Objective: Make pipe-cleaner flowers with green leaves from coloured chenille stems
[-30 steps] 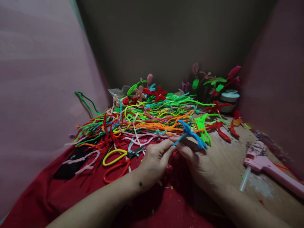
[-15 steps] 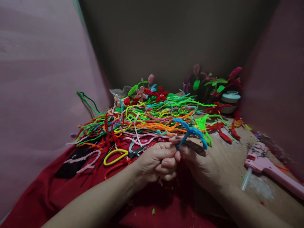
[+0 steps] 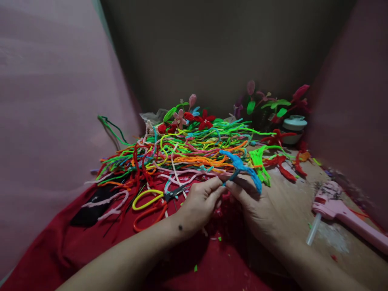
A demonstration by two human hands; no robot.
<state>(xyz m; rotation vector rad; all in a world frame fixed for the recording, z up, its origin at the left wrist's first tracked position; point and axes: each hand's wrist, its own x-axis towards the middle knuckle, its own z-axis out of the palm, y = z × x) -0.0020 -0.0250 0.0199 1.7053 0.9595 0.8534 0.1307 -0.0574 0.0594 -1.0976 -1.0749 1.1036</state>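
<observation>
Pink walls stand on both sides, with a dark wall at the back, and a red cloth [image 3: 54, 242] covers the near and left part of the work surface beside a brown board [image 3: 303, 210]. Both forearms reach in from the bottom corners and slant toward each other, so the hands meet near the middle, just in front of a heap of coloured pipe cleaners [image 3: 188, 151]. The left hand [image 3: 197, 206] is turned with its back up and its fingers curled in, thumb and forefinger pinching the lower end of a blue pipe-cleaner flower [image 3: 239, 163]. The right hand [image 3: 251, 202] grasps the same stem, its thumb laid along the near side and its fingers behind. The flower's blue petals rise above the right hand, spreading left and right in front of the heap. Scissors [image 3: 148, 202] with one yellow and one red handle lie just beside the left hand. A pink glue gun [image 3: 336, 208] rests on the board, right of the right forearm. Finished flowers [image 3: 204, 120] and a lidded jar [image 3: 294, 129] stand toward the back.
</observation>
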